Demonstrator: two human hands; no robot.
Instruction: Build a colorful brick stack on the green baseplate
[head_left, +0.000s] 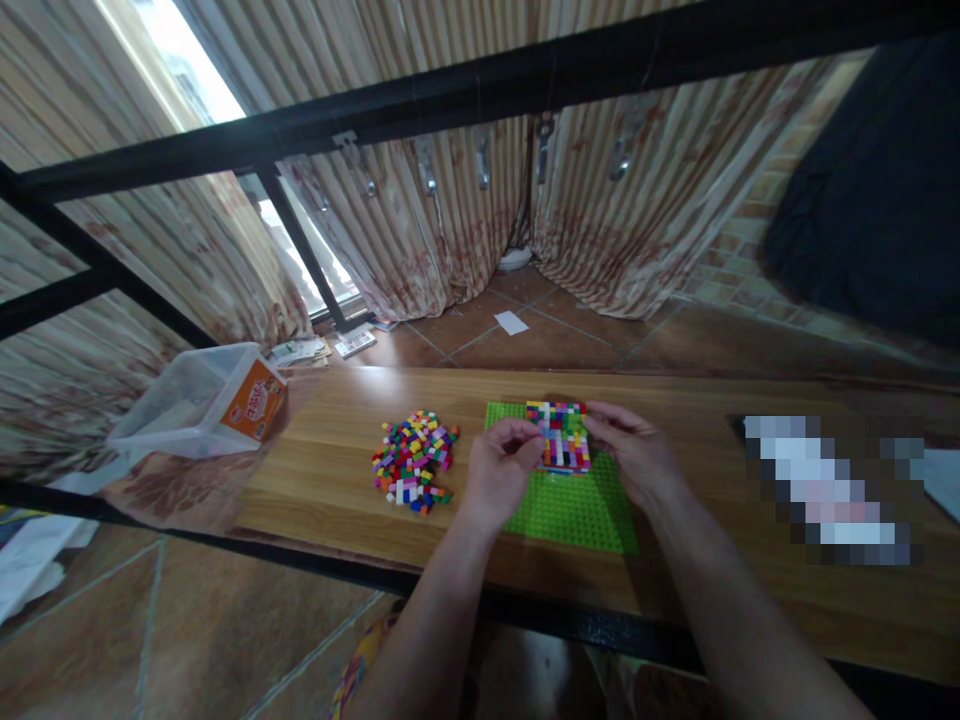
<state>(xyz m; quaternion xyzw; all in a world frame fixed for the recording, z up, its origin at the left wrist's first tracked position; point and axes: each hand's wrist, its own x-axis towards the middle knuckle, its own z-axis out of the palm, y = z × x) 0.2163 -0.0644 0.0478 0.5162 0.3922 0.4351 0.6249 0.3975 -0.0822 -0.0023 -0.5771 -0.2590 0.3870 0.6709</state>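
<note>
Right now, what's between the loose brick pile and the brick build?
In the head view, the person's left hand comes between the loose brick pile and the brick build, with wooden tabletop and part of the green baseplate there too.

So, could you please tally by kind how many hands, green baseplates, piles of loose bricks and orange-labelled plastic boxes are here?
Left hand and right hand: 2
Green baseplate: 1
Pile of loose bricks: 1
Plastic box: 1
Total: 5
</note>
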